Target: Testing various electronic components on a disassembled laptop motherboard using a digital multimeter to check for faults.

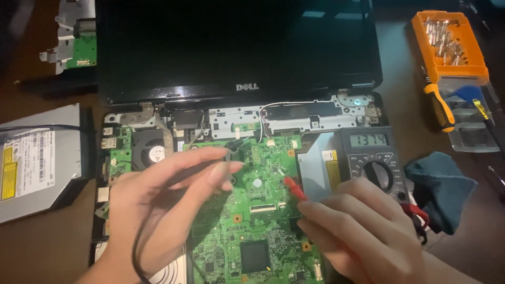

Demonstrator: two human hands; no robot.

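**Two probes on an opened laptop's green board**

At the left edge of the brown table (42, 247) lies a grey optical drive (39, 163), flat, with a white and yellow label facing up. Beyond it, at the far left corner, sits a loose metal bracket with a small green board (76, 44).

The opened laptop (236, 52) fills the middle of the table, its dark screen upright at the far side and its keyboard cover off. In the bared base lie a round fan (152, 152) near the left edge and a large green mainboard (252, 221) across the middle.

The left hand (158, 205) hovers over the left part of the mainboard, thumb and fingers pinched shut on a black probe (230, 153), whose tip points down at the board's far edge; its black lead (138, 252) hangs under the wrist.

The right hand (357, 231) rests at the board's right edge, fingers closed around a red probe (294, 188), whose tip touches the board near its centre.

Just beyond that hand, on the laptop's right part, lies a grey multimeter (373, 158), display lit, dial in the middle. To its right a blue cloth (439, 186) lies crumpled on the table.

At the far right corner stands an orange bit case (447, 44), open, its tray full of metal bits. Touching its near edge are a clear plastic tray (468, 121) and a screwdriver with a yellow and black handle (439, 108).
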